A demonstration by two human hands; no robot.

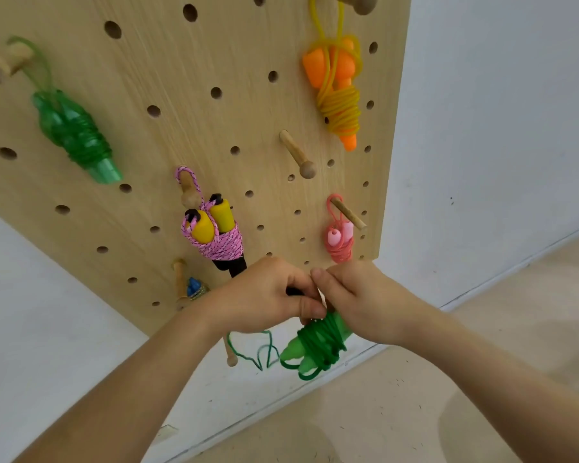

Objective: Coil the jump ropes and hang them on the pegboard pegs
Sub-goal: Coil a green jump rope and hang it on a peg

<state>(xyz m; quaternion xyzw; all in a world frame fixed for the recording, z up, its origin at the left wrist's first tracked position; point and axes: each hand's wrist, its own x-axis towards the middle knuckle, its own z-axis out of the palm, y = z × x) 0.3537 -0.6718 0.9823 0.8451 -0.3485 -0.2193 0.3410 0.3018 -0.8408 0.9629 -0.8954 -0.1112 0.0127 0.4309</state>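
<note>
Hands meet just below the lower edge of the pegboard (214, 55), fingertips touching. The right hand (358, 302) curls round the upper end of a green jump rope (318, 345). The left hand (264, 295) has its fingers bent, with the thumb pinching at the top of the same bundle. The bundle's long axis slants from upper right, under the right hand, to lower left. Its two pale green handle ends point down and left, and dark green cord is wound round the middle. A loose loop of cord (258, 352) hangs from beneath the left hand, in front of a low wooden peg (230, 354).

Four coiled ropes hang on the board, each from a cord loop over a peg:
- A translucent green rope (74, 135) hangs at the far left, its handles pointing down and right.
- An orange-handled rope with yellow cord (338, 95) hangs at the upper right, pointing downward.
- A pink braided rope with yellow handles (214, 235) hangs near the centre, just above the left hand.
- A small pink rope (340, 242) hangs by the right edge.

Between the orange rope and the small pink one, a knobbed peg (298, 157) juts out. Something blue (194, 287) sits beside another peg at the lower left, partly hidden by the left hand's wrist.
</note>
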